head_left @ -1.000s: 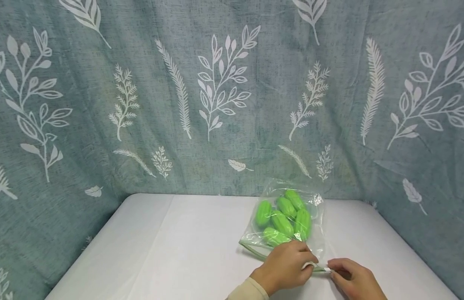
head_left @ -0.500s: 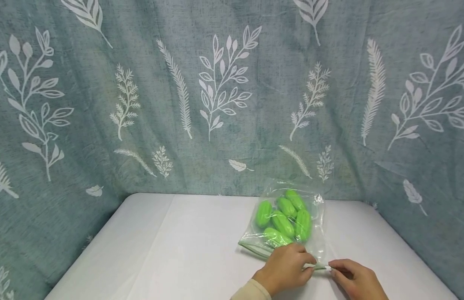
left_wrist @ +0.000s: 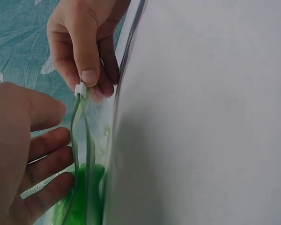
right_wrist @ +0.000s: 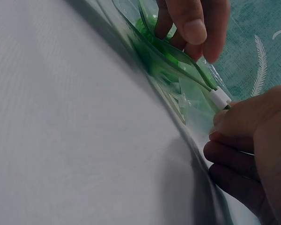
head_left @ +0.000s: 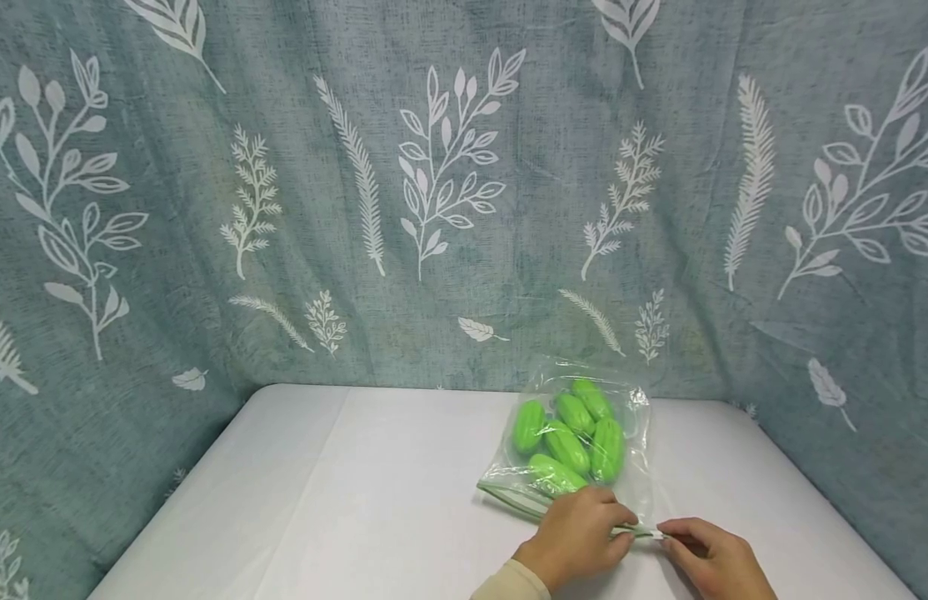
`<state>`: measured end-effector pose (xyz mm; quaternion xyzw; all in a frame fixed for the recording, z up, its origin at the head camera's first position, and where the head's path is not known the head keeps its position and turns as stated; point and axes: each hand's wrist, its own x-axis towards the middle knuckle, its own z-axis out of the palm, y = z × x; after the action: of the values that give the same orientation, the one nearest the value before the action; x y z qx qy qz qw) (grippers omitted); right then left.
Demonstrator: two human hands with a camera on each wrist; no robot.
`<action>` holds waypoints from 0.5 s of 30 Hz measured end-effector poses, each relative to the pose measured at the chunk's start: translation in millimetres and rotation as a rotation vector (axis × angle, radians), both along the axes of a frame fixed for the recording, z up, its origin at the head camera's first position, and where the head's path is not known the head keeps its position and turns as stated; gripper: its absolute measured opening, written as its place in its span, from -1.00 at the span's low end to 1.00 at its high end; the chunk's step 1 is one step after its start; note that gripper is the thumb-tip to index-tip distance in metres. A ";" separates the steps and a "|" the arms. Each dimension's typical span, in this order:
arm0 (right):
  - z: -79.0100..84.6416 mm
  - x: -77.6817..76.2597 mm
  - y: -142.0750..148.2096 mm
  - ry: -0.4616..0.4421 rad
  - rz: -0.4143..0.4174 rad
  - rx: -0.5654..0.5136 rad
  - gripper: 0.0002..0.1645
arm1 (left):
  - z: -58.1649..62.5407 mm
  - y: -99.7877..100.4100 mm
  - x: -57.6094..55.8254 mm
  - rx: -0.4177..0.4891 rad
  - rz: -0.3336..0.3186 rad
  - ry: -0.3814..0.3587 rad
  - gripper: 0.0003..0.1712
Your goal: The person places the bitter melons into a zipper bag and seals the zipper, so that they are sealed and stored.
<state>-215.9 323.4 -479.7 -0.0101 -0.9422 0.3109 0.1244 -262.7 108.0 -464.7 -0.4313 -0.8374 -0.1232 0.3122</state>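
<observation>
A clear slider zip bag (head_left: 635,467) lies on the white table with several green, ridged, cucumber-like pieces (head_left: 567,447) inside. Its mouth, edged by a green zip strip (head_left: 509,500), faces the near side. At the strip's right end sits a white slider (right_wrist: 220,97). My right hand (head_left: 715,557) pinches that end of the bag between thumb and fingers, right at the slider. Just left of it, my left hand (head_left: 580,533) has relaxed, spread fingers (left_wrist: 56,157) at the strip, its thumb apart from them. Beside the slider, the strip's two green edges stand apart.
White cloth covers the table (head_left: 389,483), which stretches left of the bag. A blue-green curtain (head_left: 464,208) with white leaf prints hangs behind the table and along both sides. The bag's far end reaches the table's back edge.
My left hand has shifted slightly right along the strip, toward the slider. The right hand keeps its pinch on the bag's end, and the green pieces lie as before.
</observation>
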 end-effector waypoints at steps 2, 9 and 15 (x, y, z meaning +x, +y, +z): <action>-1.6 0.7 -0.4 0.026 0.007 -0.013 -0.80 | -1.2 1.1 0.2 0.004 0.002 -0.009 -0.85; -5.4 3.9 -2.3 0.155 0.035 -0.020 -0.79 | -6.3 3.5 -1.3 0.012 -0.014 -0.063 -0.84; -3.9 4.0 -2.5 0.131 0.023 -0.003 -0.81 | -5.3 6.8 -1.5 0.016 -0.010 -0.054 -0.85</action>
<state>-212.0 320.9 -483.7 0.0209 -0.9316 0.3140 0.1820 -264.2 114.8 -470.0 -0.4296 -0.8423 -0.1428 0.2925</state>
